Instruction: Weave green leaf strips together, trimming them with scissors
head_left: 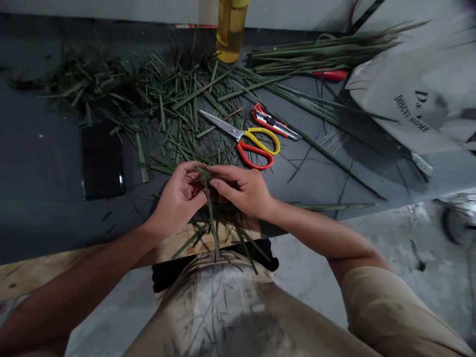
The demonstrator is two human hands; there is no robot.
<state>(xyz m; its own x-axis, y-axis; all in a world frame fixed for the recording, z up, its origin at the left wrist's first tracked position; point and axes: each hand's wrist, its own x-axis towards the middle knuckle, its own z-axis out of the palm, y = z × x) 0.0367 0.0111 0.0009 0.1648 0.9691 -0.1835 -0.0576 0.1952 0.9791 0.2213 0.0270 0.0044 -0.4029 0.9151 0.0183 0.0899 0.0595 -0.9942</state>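
Table: a long dark grey work table (pixel 40 233) runs across the view.
Leaves: a loose heap of narrow green cut leaf strips (pixel 174 99) lies at 11 o'clock; a longer green leaf bundle (pixel 320 54) lies at 1 o'clock.
Tools: steel scissors with yellow-and-red loop handles (pixel 238 133) sit at 12 o'clock, just beside a red-and-black utility knife (pixel 273 122).
Hands: the left hand (pixel 178 198) and right hand (pixel 241 188) meet, both grasping.
Held: a thin green leaf strip (pixel 210 213) at 6 o'clock, pinched between them, its end hanging down.
Risk: pinching too hard could split it; a loose grip could let it slip.
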